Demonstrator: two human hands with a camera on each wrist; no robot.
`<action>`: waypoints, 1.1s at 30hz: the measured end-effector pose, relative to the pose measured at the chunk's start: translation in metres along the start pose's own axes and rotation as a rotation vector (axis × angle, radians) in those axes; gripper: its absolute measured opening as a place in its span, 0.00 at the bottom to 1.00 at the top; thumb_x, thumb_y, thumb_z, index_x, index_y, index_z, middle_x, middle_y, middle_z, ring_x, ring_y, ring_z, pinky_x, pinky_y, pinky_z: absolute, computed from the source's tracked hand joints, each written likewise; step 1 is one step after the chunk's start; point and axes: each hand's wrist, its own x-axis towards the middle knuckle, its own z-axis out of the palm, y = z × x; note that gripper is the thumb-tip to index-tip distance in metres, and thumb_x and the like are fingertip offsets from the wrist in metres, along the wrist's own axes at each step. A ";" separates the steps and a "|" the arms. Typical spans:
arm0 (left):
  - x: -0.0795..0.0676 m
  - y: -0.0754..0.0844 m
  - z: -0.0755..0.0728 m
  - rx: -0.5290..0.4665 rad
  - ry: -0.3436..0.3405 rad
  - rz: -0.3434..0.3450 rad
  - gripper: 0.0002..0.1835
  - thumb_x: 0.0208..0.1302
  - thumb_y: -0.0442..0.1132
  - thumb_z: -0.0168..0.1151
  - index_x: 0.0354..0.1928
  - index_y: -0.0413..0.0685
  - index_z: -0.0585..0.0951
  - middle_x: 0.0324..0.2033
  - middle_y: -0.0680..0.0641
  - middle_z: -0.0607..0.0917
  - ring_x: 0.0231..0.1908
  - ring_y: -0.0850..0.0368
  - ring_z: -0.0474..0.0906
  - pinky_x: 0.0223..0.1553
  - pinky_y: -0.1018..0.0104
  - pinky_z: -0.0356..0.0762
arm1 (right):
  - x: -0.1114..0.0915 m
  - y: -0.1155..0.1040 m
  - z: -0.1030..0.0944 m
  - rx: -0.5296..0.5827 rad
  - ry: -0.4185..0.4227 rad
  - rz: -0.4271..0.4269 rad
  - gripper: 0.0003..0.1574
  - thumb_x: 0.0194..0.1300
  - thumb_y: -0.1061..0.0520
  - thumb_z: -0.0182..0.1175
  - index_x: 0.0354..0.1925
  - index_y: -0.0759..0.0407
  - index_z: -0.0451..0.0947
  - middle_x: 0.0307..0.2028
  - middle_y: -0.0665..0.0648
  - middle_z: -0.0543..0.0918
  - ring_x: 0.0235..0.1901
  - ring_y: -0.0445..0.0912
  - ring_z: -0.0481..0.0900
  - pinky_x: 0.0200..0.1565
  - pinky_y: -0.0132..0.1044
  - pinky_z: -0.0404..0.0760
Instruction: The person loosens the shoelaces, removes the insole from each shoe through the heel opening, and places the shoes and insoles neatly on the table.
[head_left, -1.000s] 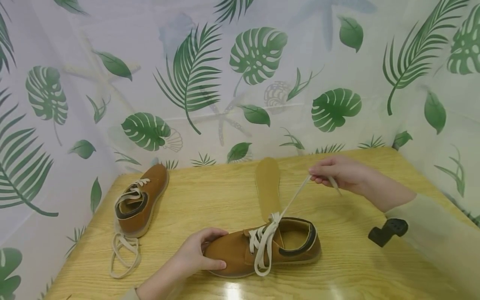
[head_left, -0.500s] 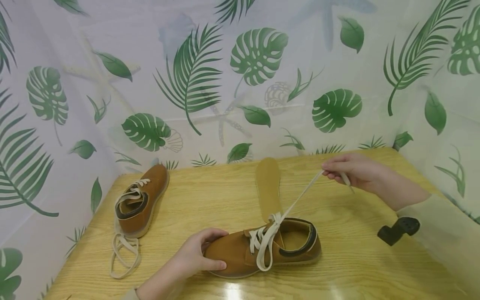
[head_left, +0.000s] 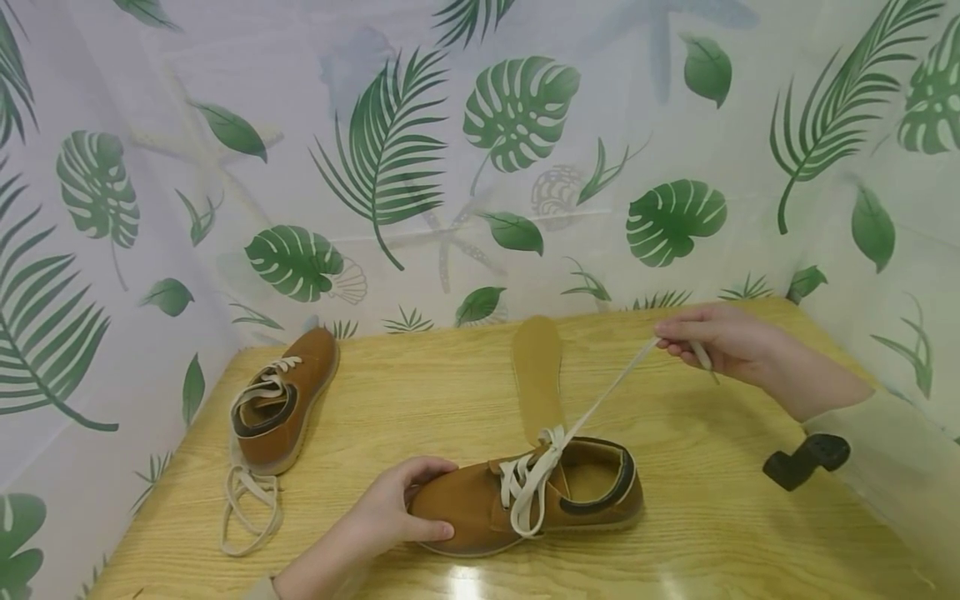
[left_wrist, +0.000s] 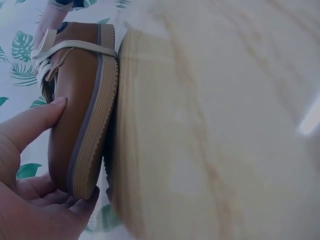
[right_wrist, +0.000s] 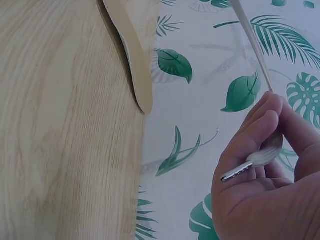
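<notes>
We had both hands busy! Our left hand (head_left: 390, 504) held the toe of the brown shoe (head_left: 465, 504), its grip firm around the front end; from the left wrist we saw the thumb pressed to the upper and other fingers tucked by the tip of the sole. That shoe sat upright on the wooden counter (head_left: 420, 400), toe toward the left, heel toward the right, near the middle.

And up at the right, well above the counter, our right hand (head_left: 716, 337) had its grip together on the pale lace (head_left: 611, 387), pinching it between thumb and finger! We saw that lace run straight and taut, slanting down to the knot at the top of the shoe's lacing, while its tipped end (right_wrist: 236, 172) poked out from beneath the curled fingers. A lace loop (left_wrist: 87, 45) drooped over the shoe's near side, reaching the sole.

Just behind the shoe, we had a tan insole (head_left: 537, 367) lying flat, pointing away from us. Over at the far left stood the second shoe (head_left: 300, 408), toe away, its loose lace (head_left: 242, 477) coiled on the wood behind the heel. A leaf-printed cloth (head_left: 585, 50) walled the back and sides.
</notes>
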 end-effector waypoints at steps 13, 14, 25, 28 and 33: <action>0.000 -0.001 0.002 0.010 0.008 -0.002 0.38 0.56 0.31 0.82 0.70 0.41 0.77 0.65 0.40 0.83 0.62 0.43 0.81 0.61 0.62 0.82 | -0.005 0.008 -0.016 0.037 0.018 -0.011 0.18 0.84 0.59 0.52 0.39 0.49 0.87 0.32 0.44 0.89 0.29 0.32 0.84 0.34 0.23 0.85; 0.000 -0.002 0.002 0.004 0.006 -0.001 0.38 0.56 0.31 0.82 0.70 0.40 0.77 0.65 0.39 0.82 0.62 0.43 0.81 0.61 0.64 0.82 | -0.006 0.009 -0.018 0.038 0.022 -0.011 0.19 0.84 0.59 0.52 0.38 0.49 0.87 0.32 0.44 0.89 0.29 0.32 0.84 0.34 0.23 0.85; 0.001 -0.007 0.001 -0.094 -0.006 -0.021 0.39 0.56 0.31 0.81 0.71 0.39 0.76 0.67 0.37 0.81 0.65 0.41 0.80 0.63 0.62 0.83 | -0.011 0.018 -0.032 0.026 0.031 -0.001 0.19 0.85 0.57 0.52 0.38 0.48 0.87 0.32 0.43 0.88 0.28 0.32 0.81 0.33 0.23 0.85; 0.001 -0.006 0.000 -0.095 -0.006 -0.020 0.39 0.56 0.31 0.82 0.71 0.40 0.76 0.68 0.37 0.80 0.67 0.39 0.79 0.65 0.57 0.83 | -0.012 0.021 -0.036 0.047 0.025 0.009 0.19 0.85 0.57 0.51 0.38 0.49 0.87 0.32 0.44 0.88 0.28 0.32 0.82 0.34 0.23 0.85; 0.001 -0.005 -0.002 -0.059 -0.022 -0.001 0.39 0.57 0.30 0.80 0.71 0.39 0.76 0.69 0.36 0.80 0.70 0.35 0.75 0.72 0.49 0.76 | -0.017 0.025 -0.041 0.083 0.016 0.013 0.19 0.85 0.58 0.51 0.40 0.49 0.88 0.33 0.45 0.89 0.30 0.33 0.83 0.34 0.23 0.86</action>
